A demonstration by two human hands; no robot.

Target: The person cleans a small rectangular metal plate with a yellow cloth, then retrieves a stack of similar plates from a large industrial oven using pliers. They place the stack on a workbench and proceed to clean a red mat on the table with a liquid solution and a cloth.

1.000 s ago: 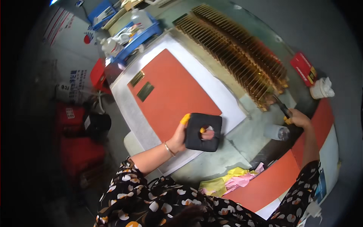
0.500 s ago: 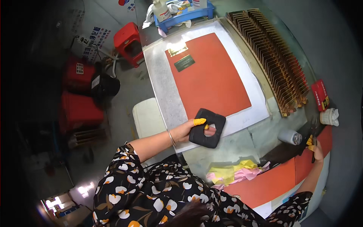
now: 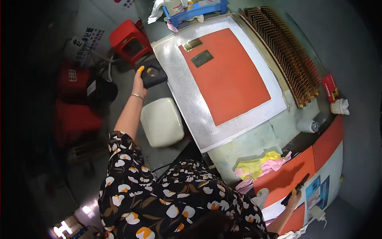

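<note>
My left hand (image 3: 139,82), a yellow cover on its thumb, grips a black square block with a hole (image 3: 156,81) through its middle. It holds the block off the table's left edge, just below a red stool (image 3: 130,40). At the lower right, my right hand (image 3: 293,200) is closed around a long, thin, dark tool (image 3: 301,183) whose kind I cannot make out. That tool is over an orange-red sheet (image 3: 283,180). On the table lies another orange-red mat (image 3: 234,79) on white paper (image 3: 181,81), with a gold metal plate (image 3: 192,44) and a dark green plate (image 3: 202,59) near its upper left corner.
A slotted rack of thin plates (image 3: 280,55) runs along the table's far right. A jar (image 3: 308,126), a red box (image 3: 330,87) and yellow and pink cloths (image 3: 260,165) lie nearer. A blue tray (image 3: 195,12) stands at the back, and a pale stool (image 3: 162,122) at the left.
My left hand has carried the black block left and away, off the table. My right hand has moved from beside the jar toward me and left, with the dark tool. The view has shifted slightly.
</note>
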